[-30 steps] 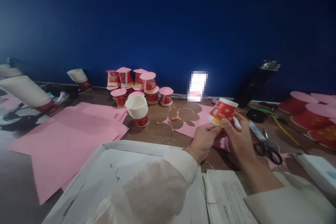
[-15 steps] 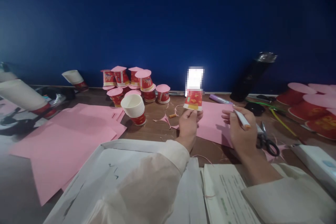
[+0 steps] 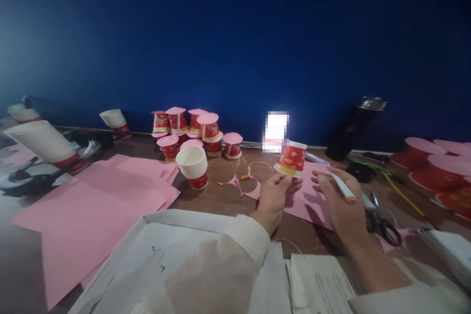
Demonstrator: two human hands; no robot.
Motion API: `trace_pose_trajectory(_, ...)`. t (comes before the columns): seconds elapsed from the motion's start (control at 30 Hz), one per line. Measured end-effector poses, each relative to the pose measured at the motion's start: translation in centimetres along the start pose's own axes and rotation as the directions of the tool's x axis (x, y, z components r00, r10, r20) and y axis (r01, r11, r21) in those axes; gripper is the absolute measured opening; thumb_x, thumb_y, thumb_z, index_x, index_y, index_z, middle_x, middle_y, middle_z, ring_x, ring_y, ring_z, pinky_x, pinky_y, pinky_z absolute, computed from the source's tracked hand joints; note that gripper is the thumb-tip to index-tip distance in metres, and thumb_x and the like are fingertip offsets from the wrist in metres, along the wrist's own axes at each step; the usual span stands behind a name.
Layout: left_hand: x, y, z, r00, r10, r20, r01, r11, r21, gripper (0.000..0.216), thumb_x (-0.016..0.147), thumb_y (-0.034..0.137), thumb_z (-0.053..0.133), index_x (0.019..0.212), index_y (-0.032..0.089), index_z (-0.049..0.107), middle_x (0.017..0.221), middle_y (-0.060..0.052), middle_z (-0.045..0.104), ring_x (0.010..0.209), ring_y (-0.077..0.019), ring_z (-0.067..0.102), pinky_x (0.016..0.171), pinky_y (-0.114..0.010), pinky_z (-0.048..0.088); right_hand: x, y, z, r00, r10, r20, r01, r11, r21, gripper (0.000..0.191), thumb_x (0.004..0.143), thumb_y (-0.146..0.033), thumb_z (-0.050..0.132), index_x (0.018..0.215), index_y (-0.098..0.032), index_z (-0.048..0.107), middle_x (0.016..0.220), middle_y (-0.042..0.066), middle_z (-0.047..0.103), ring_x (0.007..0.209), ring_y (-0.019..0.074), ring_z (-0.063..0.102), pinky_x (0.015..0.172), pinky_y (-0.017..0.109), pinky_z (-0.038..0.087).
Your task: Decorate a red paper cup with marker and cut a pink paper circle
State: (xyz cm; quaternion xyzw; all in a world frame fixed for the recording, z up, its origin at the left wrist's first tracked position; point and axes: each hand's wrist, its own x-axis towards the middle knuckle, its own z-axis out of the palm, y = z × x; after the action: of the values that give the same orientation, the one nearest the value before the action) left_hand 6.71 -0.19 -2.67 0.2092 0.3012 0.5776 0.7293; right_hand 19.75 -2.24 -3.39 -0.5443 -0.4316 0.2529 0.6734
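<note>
My left hand (image 3: 274, 198) grips a red paper cup (image 3: 293, 159) with gold patterns by its yellow-banded wide end. That end points down and the cup leans a little to the right. Between the thumb and fingers of my right hand (image 3: 344, 206) is a white marker (image 3: 343, 188) with an orange end, close to the cup but apart from it. Below both hands lies a pink sheet of paper (image 3: 311, 201). Left of them stands a stack of nested paper cups (image 3: 192, 164), mouths up. Pink discs top several red cups (image 3: 211, 130) behind.
Scissors (image 3: 384, 228) and a dark bottle (image 3: 346, 130) are on the right, near more disc-topped cups (image 3: 430, 169). Pink sheets (image 3: 103, 201) spread out left. A white box lid (image 3: 165, 218) and a printed booklet (image 3: 320, 279) lie in front. A blurred bright screen (image 3: 275, 130) stands behind.
My left hand has moved the cup rightwards and down, nearer my right hand, and the cup now tilts. My right hand still holds the marker. The view has tipped slightly upward.
</note>
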Motion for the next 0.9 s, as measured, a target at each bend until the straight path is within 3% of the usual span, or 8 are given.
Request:
trace_pose_trajectory(0.1,-0.7,-0.1,0.1,0.994,-0.059,0.097,0.065,0.996,-0.064,0.014,0.076,0.020,0.081,0.079,0.011,0.071,0.076,-0.008,0.074,0.071,-0.0114,0.070,0.079,-0.023,0.055,0.7,0.1,0.0,0.993,0.119,0.006,-0.118,0.972,0.203,0.055,0.073,-0.047,0.085,0.117,-0.027,0.060,0.111,0.005,0.076,0.103,0.0232,0.073,0.080,0.035,0.063)
trace_pose_trajectory(0.2,-1.4,-0.4,0.2,0.980,-0.119,0.160,0.126,0.991,-0.035,0.021,0.071,0.023,0.086,0.082,0.011,0.073,0.077,-0.007,0.073,0.071,-0.0118,0.069,0.075,-0.022,0.055,1.3,0.2,0.1,0.978,0.205,0.030,-0.202,0.908,0.366,0.057,0.069,-0.049,0.086,0.114,-0.026,0.061,0.111,0.005,0.075,0.099,0.0228,0.074,0.080,0.036,0.062)
trace_pose_trajectory(0.33,-1.9,-1.5,0.3,0.963,-0.172,0.205,0.174,0.985,0.007,0.032,0.062,0.028,0.092,0.082,0.009,0.074,0.075,-0.006,0.072,0.069,-0.0111,0.067,0.073,-0.022,0.054,1.2,0.1,0.6,0.954,0.254,0.157,-0.297,0.860,0.415,0.053,0.069,-0.062,0.080,0.100,-0.022,0.065,0.098,0.006,0.076,0.087,0.0264,0.075,0.068,0.039,0.063)
trace_pose_trajectory(0.43,-2.0,-2.2,0.3,0.958,-0.189,0.214,0.188,0.982,0.027,0.042,0.055,0.033,0.096,0.082,0.009,0.075,0.076,-0.007,0.072,0.070,-0.0117,0.067,0.076,-0.024,0.053,1.0,0.1,1.0,0.918,0.318,0.237,-0.396,0.769,0.501,0.055,0.066,-0.068,0.079,0.094,-0.022,0.067,0.090,0.005,0.077,0.087,0.0270,0.075,0.067,0.037,0.063)
trace_pose_trajectory(0.6,-2.5,-2.6,0.6,0.943,-0.177,0.281,0.162,0.984,0.074,0.043,0.059,0.033,0.094,0.090,0.010,0.077,0.086,-0.008,0.075,0.078,-0.0146,0.067,0.086,-0.029,0.050,1.3,0.5,1.1,0.896,0.408,0.174,-0.427,0.689,0.586,0.049,0.067,-0.062,0.083,0.091,-0.022,0.071,0.086,0.002,0.077,0.083,0.0226,0.075,0.072,0.033,0.064)
trace_pose_trajectory(0.73,-3.0,-2.3,1.2,0.910,-0.128,0.395,0.162,0.985,-0.054,0.047,0.065,0.026,0.090,0.107,0.013,0.075,0.108,-0.010,0.075,0.097,-0.0186,0.069,0.097,-0.030,0.048,1.0,0.2,1.0,0.882,0.433,0.186,-0.451,0.663,0.597,0.051,0.077,-0.066,0.073,0.100,-0.021,0.073,0.092,0.003,0.078,0.083,0.0198,0.075,0.078,0.033,0.065)
trace_pose_trajectory(0.9,-3.0,-2.1,1.6,0.951,-0.105,0.292,0.193,0.937,-0.292,0.038,0.080,0.042,0.080,0.107,0.015,0.075,0.116,-0.010,0.074,0.110,-0.0209,0.067,0.101,-0.029,0.049,0.0,-0.6,1.2,0.870,0.404,0.283,-0.492,0.656,0.573,0.052,0.077,-0.067,0.072,0.102,-0.022,0.073,0.098,0.006,0.079,0.095,0.0262,0.075,0.084,0.041,0.065)
